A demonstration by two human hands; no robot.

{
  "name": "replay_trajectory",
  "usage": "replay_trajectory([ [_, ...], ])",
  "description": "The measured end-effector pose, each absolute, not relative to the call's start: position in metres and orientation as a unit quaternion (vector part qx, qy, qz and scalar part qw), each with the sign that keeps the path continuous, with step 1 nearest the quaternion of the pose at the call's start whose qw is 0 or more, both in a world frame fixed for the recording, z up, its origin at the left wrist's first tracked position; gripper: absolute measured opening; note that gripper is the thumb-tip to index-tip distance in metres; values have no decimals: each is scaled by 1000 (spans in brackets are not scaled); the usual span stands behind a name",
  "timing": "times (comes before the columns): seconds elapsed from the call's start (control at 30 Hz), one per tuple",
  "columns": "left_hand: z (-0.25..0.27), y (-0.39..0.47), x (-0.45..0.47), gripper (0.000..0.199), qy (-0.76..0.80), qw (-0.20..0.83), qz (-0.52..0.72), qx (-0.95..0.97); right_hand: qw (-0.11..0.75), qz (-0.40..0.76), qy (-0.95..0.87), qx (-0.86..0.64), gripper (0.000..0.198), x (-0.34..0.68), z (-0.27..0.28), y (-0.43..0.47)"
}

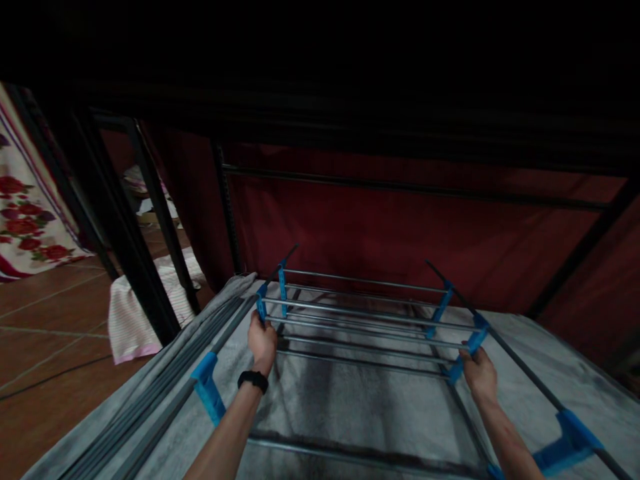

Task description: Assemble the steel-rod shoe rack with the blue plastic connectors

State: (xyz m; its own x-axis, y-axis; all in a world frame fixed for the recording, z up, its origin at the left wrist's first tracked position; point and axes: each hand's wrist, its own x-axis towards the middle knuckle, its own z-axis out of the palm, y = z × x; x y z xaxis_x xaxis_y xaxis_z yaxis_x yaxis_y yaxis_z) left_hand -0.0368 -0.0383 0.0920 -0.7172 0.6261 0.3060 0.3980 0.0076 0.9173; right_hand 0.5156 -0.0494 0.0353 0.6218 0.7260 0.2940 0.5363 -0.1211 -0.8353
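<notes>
A rack of grey metal tubes with blue plastic brackets lies on a grey bedspread. My left hand is closed at the left blue bracket, where the crossbars meet the side pole; a black band circles that wrist. On the opposite side, my right hand grips the lower part of the right bracket, its thumb by a crossbar end. Farther back, another pair of brackets carries more crossbars. Nearer me, a blue bracket sits on the left pole and another blue bracket on the right pole.
Several loose grey tubes lie along the bed's left edge. Black bunk-frame posts stand at left, with a dark beam overhead. A red curtain hangs behind. A striped cloth and a floral cloth are over the tiled floor.
</notes>
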Motion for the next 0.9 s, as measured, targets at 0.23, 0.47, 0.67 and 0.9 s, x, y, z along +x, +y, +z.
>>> replay_trajectory([
  [0.23, 117, -36, -32, 48, 746, 63, 542, 380, 491, 60, -427, -757, 54, 518, 56, -44],
  [0.47, 121, -23, -26, 49, 789, 66, 471, 389, 453, 75, -427, -779, 54, 516, 58, -33],
  [0.67, 113, -13, -26, 49, 789, 73, 454, 407, 435, 72, -432, -786, 53, 520, 45, -32],
  [0.9, 108, -9, -26, 50, 783, 71, 465, 407, 435, 69, -445, -780, 53, 522, 39, -32],
])
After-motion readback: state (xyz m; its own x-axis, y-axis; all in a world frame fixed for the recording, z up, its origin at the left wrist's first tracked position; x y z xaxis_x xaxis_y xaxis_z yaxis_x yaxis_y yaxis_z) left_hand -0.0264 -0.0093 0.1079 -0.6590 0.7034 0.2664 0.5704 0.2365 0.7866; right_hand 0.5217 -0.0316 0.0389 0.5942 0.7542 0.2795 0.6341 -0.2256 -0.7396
